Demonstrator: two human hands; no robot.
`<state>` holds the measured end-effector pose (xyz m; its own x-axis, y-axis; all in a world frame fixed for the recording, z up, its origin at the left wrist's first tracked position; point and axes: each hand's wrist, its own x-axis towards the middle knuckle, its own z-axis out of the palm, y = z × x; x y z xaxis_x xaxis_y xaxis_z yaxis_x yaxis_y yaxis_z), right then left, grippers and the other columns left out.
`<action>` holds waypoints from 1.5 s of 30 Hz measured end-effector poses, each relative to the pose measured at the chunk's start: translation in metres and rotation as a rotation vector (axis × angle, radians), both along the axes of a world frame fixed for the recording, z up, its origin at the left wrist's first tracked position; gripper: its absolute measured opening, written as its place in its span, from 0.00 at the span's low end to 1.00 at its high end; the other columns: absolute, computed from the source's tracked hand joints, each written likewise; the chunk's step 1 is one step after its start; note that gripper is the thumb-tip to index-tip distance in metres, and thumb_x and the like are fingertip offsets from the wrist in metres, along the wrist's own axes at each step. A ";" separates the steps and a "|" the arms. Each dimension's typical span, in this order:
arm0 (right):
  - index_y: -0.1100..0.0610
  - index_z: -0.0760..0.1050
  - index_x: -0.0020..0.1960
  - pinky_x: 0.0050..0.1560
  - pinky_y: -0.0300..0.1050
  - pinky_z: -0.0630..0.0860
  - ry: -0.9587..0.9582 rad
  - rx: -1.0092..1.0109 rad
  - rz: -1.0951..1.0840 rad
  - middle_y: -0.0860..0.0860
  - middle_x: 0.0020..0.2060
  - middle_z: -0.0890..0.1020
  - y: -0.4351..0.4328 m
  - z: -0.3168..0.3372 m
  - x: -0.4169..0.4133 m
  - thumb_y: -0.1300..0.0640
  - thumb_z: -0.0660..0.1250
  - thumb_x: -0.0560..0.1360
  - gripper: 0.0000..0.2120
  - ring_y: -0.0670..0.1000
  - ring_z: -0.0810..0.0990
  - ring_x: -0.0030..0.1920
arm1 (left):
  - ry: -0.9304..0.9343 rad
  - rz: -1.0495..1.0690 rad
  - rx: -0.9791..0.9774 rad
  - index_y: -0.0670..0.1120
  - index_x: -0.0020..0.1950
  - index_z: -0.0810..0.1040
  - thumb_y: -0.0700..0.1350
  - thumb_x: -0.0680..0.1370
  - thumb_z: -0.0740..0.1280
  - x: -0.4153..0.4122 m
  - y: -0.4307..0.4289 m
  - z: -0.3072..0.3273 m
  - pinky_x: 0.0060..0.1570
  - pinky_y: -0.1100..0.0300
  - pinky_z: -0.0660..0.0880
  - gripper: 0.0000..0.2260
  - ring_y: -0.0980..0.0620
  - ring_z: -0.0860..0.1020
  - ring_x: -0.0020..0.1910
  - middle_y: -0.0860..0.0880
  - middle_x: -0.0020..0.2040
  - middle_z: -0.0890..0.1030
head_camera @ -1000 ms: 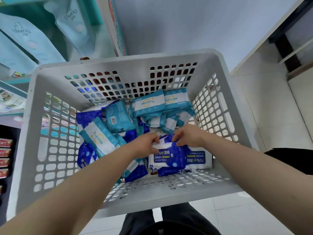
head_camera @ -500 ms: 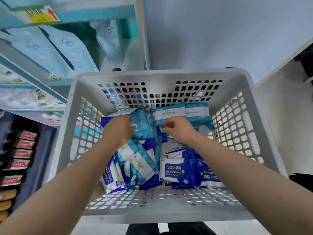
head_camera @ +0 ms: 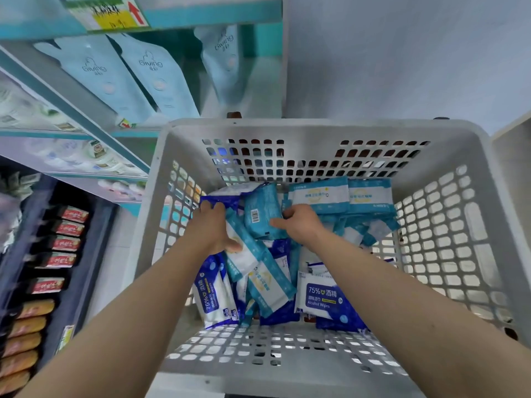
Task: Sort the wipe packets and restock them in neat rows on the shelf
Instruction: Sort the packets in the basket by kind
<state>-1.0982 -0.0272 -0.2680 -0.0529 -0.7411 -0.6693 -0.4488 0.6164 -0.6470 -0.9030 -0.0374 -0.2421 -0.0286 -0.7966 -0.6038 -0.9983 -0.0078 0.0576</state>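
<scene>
While both your arms reach down into the white basket (head_camera: 316,127) at the centre of the frame, the wipe packets (head_camera: 270,282) lie in a loose heap on its floor, teal ones mixed with dark blue ones.

Your right hand (head_camera: 301,225) is at the far middle of the heap. Its grip is closed on the barcode packet (head_camera: 260,214): the thumb lies on the packet's near right corner and the curled fingers wrap its right edge.

Your left hand (head_camera: 212,228) sits just left of that. Its fingertips rest on a dark blue packet (head_camera: 221,200) and its thumb lies on a slanted teal-and-white packet (head_camera: 244,259). I cannot tell whether that grip is closed on anything or only lying on top.

Two teal-banded packets (head_camera: 319,195) stand side by side against the far wall of the basket, their print upside down to you. An alcohol wipes packet (head_camera: 324,300) lies face up at the near right of the heap, and another blue-and-white one (head_camera: 211,297) stands on edge at the near left.

A shelf (head_camera: 201,17) with a teal edge crosses the upper left of the frame, with pale blue pouches (head_camera: 155,79) below it. Red packs (head_camera: 66,244) and orange packs (head_camera: 31,326) fill the dark racks at the lower left.
</scene>
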 end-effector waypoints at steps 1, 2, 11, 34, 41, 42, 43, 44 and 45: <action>0.65 0.78 0.50 0.47 0.49 0.77 -0.029 0.007 0.004 0.55 0.43 0.80 -0.001 0.002 0.001 0.55 0.73 0.73 0.14 0.52 0.78 0.44 | -0.008 -0.005 -0.002 0.42 0.69 0.64 0.57 0.64 0.79 0.000 0.000 0.000 0.58 0.50 0.70 0.42 0.40 0.68 0.64 0.40 0.66 0.65; 0.64 0.78 0.47 0.44 0.47 0.76 -0.049 0.011 0.006 0.54 0.41 0.80 -0.001 0.003 0.002 0.55 0.72 0.73 0.11 0.51 0.78 0.42 | -0.008 -0.010 -0.002 0.41 0.67 0.65 0.57 0.64 0.79 -0.001 0.000 0.001 0.58 0.50 0.70 0.40 0.40 0.69 0.63 0.40 0.65 0.66; 0.63 0.77 0.50 0.51 0.52 0.81 -0.246 0.029 -0.294 0.59 0.51 0.82 0.003 0.023 -0.031 0.63 0.67 0.77 0.04 0.56 0.83 0.48 | 0.075 -0.007 0.032 0.43 0.65 0.68 0.55 0.68 0.76 0.002 -0.001 0.003 0.50 0.54 0.72 0.32 0.44 0.74 0.56 0.43 0.60 0.74; 0.67 0.71 0.47 0.50 0.57 0.79 -0.221 -0.013 -0.934 0.64 0.54 0.78 0.034 0.029 -0.136 0.71 0.63 0.76 0.02 0.61 0.79 0.48 | 0.788 0.714 0.067 0.38 0.69 0.62 0.45 0.72 0.76 -0.113 -0.032 -0.001 0.38 0.59 0.79 0.33 0.45 0.77 0.52 0.45 0.62 0.73; 0.62 0.69 0.59 0.45 0.50 0.80 -0.301 0.038 -0.842 0.57 0.47 0.79 0.032 0.028 -0.149 0.63 0.62 0.79 0.09 0.55 0.81 0.46 | 0.787 0.660 0.168 0.40 0.71 0.64 0.38 0.76 0.66 -0.150 -0.039 -0.017 0.44 0.53 0.80 0.25 0.43 0.78 0.53 0.39 0.61 0.75; 0.63 0.70 0.59 0.48 0.51 0.80 -0.261 0.040 -0.822 0.57 0.48 0.80 0.032 0.026 -0.151 0.63 0.63 0.79 0.10 0.56 0.81 0.47 | 0.772 0.626 0.145 0.41 0.72 0.64 0.38 0.77 0.67 -0.152 -0.039 -0.018 0.41 0.55 0.79 0.25 0.43 0.77 0.53 0.40 0.62 0.75; 0.63 0.70 0.60 0.51 0.52 0.80 -0.206 0.044 -0.797 0.58 0.50 0.80 0.031 0.025 -0.153 0.62 0.64 0.78 0.11 0.56 0.81 0.49 | 0.763 0.614 0.132 0.42 0.72 0.65 0.39 0.77 0.68 -0.150 -0.039 -0.021 0.41 0.54 0.79 0.25 0.44 0.78 0.53 0.40 0.63 0.75; 0.64 0.71 0.60 0.51 0.51 0.80 -0.157 0.042 -0.766 0.58 0.51 0.80 0.031 0.024 -0.155 0.62 0.65 0.78 0.12 0.56 0.81 0.50 | 0.766 0.600 0.125 0.42 0.72 0.66 0.40 0.76 0.70 -0.148 -0.040 -0.024 0.44 0.51 0.81 0.25 0.43 0.78 0.53 0.40 0.63 0.76; 0.64 0.72 0.60 0.48 0.49 0.80 -0.122 0.043 -0.731 0.58 0.51 0.80 0.030 0.025 -0.155 0.61 0.66 0.77 0.13 0.56 0.80 0.49 | 0.778 0.613 0.134 0.43 0.71 0.67 0.40 0.75 0.71 -0.145 -0.040 -0.025 0.46 0.48 0.81 0.26 0.42 0.79 0.54 0.40 0.63 0.76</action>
